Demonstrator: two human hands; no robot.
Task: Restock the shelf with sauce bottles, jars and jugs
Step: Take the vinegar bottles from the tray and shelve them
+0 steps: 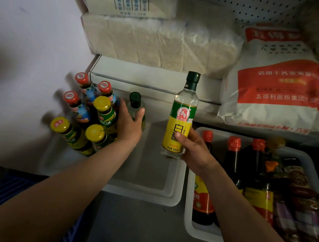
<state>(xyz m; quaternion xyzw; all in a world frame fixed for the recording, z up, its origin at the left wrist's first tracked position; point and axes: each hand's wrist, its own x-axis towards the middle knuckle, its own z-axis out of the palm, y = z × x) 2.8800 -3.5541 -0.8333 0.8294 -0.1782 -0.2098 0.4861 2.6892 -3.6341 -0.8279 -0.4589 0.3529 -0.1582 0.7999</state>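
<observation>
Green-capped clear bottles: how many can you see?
2. One green-capped bottle is held up in the right hand; the other stands in the left tray, under the left hand. More may be hidden.

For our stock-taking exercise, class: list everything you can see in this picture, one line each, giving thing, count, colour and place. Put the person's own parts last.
Held vinegar bottle: 1, clear, green cap, yellow-green label; upright in right hand.
Second green-capped bottle: 1, clear; left tray, behind left hand.
Red-capped sauce bottles: 3, dark; left tray, far left.
Yellow-capped sauce bottles: 3, dark, green labels; left tray, near the red-capped ones.
Left tray: 1, white; centre.
Right tray: 1, white; right, holding dark bottles.
Dark bottles: several, red-sealed necks; right tray.
Flour sack: 1, white and red; upper right.
Rice packs: stacked, pale; top.
Left hand: against tray bottles.
Right hand: grips held bottle.
</observation>
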